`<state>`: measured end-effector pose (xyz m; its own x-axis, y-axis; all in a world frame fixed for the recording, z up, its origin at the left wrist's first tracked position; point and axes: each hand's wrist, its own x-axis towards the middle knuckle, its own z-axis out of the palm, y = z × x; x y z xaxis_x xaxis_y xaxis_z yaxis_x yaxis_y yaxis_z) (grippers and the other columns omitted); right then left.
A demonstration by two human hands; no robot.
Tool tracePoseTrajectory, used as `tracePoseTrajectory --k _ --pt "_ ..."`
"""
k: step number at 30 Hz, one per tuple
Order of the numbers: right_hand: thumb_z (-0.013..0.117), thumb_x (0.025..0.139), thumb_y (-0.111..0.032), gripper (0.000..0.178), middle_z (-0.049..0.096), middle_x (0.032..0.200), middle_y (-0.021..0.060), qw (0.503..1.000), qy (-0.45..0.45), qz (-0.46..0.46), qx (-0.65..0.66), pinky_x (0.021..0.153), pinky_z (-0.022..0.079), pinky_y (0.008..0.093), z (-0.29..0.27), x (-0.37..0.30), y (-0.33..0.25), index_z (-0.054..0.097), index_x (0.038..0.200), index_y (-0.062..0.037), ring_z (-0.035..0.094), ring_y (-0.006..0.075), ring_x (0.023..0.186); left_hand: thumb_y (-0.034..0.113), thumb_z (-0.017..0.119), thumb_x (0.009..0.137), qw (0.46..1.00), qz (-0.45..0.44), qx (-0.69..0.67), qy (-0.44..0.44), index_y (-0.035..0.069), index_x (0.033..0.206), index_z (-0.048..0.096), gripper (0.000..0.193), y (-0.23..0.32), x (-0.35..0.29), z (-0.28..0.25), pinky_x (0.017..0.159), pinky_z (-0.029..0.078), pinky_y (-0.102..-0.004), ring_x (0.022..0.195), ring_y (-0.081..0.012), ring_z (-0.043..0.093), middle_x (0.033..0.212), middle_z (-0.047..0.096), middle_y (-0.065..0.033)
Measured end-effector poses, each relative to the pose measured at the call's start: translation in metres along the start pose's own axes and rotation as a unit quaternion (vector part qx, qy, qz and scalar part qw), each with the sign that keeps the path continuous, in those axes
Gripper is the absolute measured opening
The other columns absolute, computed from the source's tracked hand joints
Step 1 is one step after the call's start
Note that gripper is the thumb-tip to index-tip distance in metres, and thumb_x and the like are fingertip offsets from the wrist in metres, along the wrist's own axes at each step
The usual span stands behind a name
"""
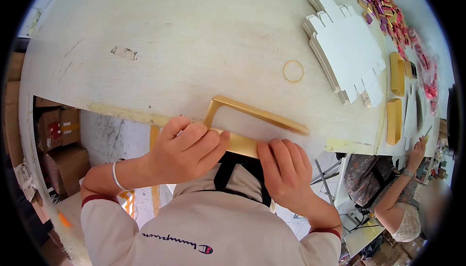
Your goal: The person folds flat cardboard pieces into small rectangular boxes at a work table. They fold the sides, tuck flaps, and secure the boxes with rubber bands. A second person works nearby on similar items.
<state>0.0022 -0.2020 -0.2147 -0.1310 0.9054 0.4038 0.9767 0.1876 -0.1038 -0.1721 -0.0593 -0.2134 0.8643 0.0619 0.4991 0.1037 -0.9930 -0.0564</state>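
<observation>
A gold card box frame (242, 144), made of a folded strip with an open middle, is held at the front edge of the table close to my body. Its far side slants up to the right over the tabletop, and that right end is slightly blurred. My left hand (189, 147) has its fingers curled around the frame's near left corner. At the right end of the near side, my right hand (286, 169) pinches the strip, its thumb hidden. A thin yellow rubber band (284, 71) lies on the table beyond the frame.
White flat card cut-outs (347, 47) are stacked at the right. Farther right stand gold box frames (397, 74), a heap of small gold and red pieces (378, 6) and a plastic bag (429, 84). A co-worker's hand (416, 154) is at lower right; cardboard boxes (63, 169) sit lower left.
</observation>
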Motion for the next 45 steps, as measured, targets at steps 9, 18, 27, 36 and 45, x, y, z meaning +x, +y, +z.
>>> tracePoseTrajectory --k 9,18,27,36,45 --pt "0.06 0.069 -0.006 0.026 0.054 0.087 0.0139 0.998 0.003 0.05 0.024 0.064 0.045 0.0322 0.009 -0.003 -0.015 0.06 0.094 0.0024 0.055 0.0252 0.078 0.01 0.059 0.069 0.999 0.002 -0.01 0.035 0.012 0.087 0.067 0.019 0.009 -0.002 0.009 0.068 0.033 -0.0285 0.08 -0.0107 0.051 0.087 0.058 0.0049" --pt "0.064 0.074 -0.008 0.022 0.052 0.088 0.0123 0.956 -0.062 0.223 0.18 0.065 0.041 0.0356 -0.002 0.011 -0.029 0.056 0.094 -0.0003 0.052 0.0288 0.078 0.014 0.058 0.069 0.988 0.072 0.042 0.13 0.019 0.092 0.069 0.025 0.005 -0.019 0.023 0.059 0.021 -0.0285 0.074 -0.0096 0.045 0.086 0.054 0.0085" --pt "0.063 0.076 -0.007 0.012 0.05 0.082 0.0106 0.953 0.018 0.261 0.152 0.065 0.032 0.036 -0.002 0.031 -0.031 0.055 0.085 -0.0036 0.049 0.0277 0.074 0.023 0.063 0.074 0.958 0.154 0.111 0.215 0.02 0.087 0.063 0.013 -0.012 0.002 0.027 0.063 0.025 -0.0271 0.081 -0.0085 0.042 0.089 0.053 0.01" --pt "0.064 0.073 -0.004 0.014 0.051 0.084 0.0108 0.944 0.025 0.271 0.186 0.064 0.04 0.0371 0.016 0.04 -0.03 0.056 0.085 -0.0033 0.05 0.028 0.072 0.017 0.063 0.071 0.982 0.141 0.028 0.12 0.017 0.077 0.061 0.006 -0.022 0.006 0.024 0.062 0.03 -0.0248 0.075 -0.0101 0.045 0.088 0.06 0.0078" --pt "0.061 0.067 -0.005 0.02 0.049 0.083 0.0078 0.992 0.019 0.09 0.09 0.061 0.041 0.0306 0.01 0.015 -0.018 0.055 0.085 -0.0009 0.05 0.021 0.074 0.014 0.064 0.071 0.993 0.058 -0.102 0.021 0.012 0.074 0.059 0.005 -0.024 0.022 0.009 0.081 0.042 -0.0328 0.079 -0.0146 0.051 0.074 0.052 0.0028"
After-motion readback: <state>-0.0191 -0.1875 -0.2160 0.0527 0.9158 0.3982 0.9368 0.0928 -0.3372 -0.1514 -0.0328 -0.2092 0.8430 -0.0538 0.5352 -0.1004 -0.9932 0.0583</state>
